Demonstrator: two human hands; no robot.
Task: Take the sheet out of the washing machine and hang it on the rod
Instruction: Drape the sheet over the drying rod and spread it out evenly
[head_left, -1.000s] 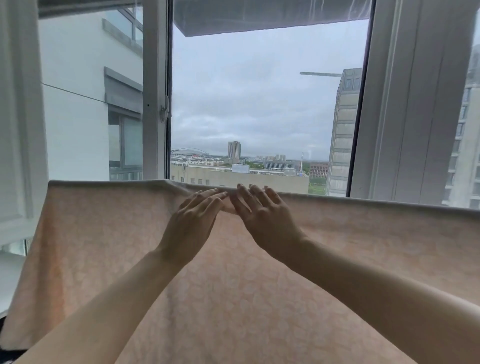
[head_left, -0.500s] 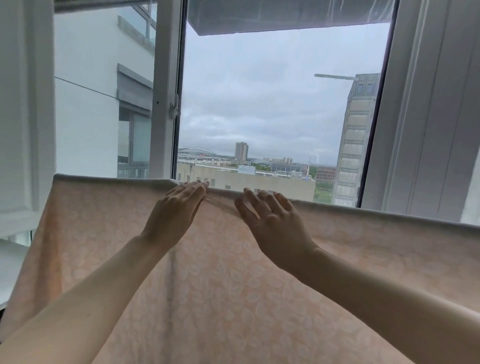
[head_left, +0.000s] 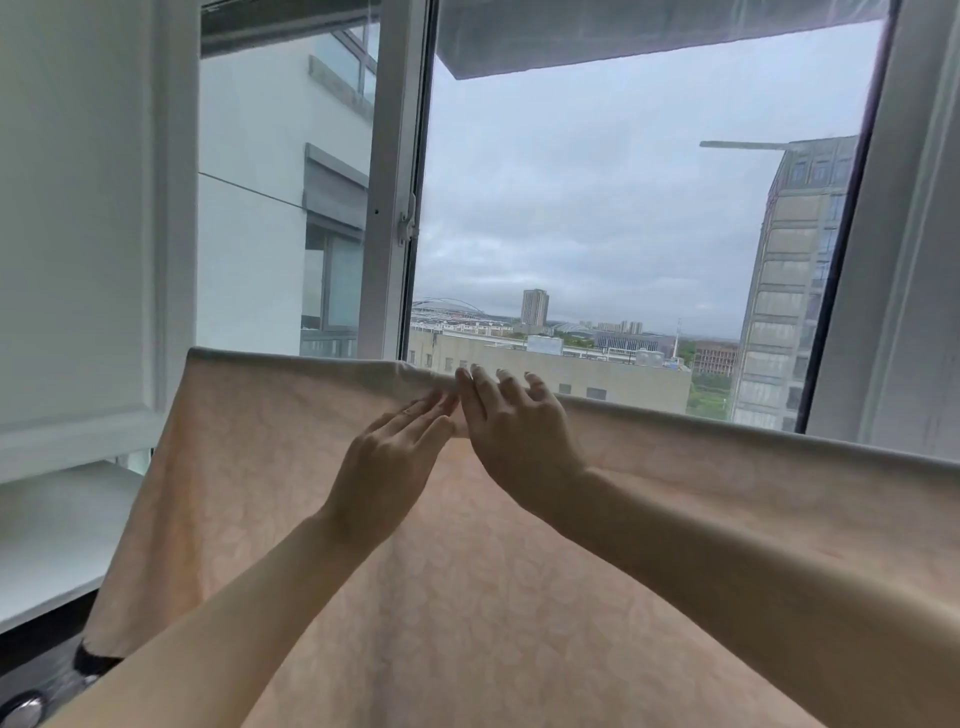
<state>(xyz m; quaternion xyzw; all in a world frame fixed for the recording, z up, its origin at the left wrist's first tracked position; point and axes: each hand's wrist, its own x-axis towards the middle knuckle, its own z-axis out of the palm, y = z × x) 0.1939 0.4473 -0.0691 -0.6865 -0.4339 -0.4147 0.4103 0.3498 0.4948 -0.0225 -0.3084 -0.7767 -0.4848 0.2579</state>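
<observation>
A pale peach sheet (head_left: 270, 467) with a faint leaf pattern hangs draped over a rod that it hides completely; its folded top edge runs from the upper left down to the right. My left hand (head_left: 387, 462) lies flat on the cloth just below the fold, fingers straight. My right hand (head_left: 511, 421) rests at the top edge beside it, fingers spread and reaching over the fold. The two hands nearly touch. The washing machine is out of view.
A window (head_left: 623, 208) stands straight ahead behind the sheet, with a white frame and handle (head_left: 405, 223). White wall panels flank it, and a white sill (head_left: 47, 519) lies at the left. A dark surface with a round metal piece (head_left: 23, 709) shows at the bottom left.
The hands had spread apart along the top edge and have now come back together near the middle. My left hand slid down a little onto the front of the cloth. The view shifted left.
</observation>
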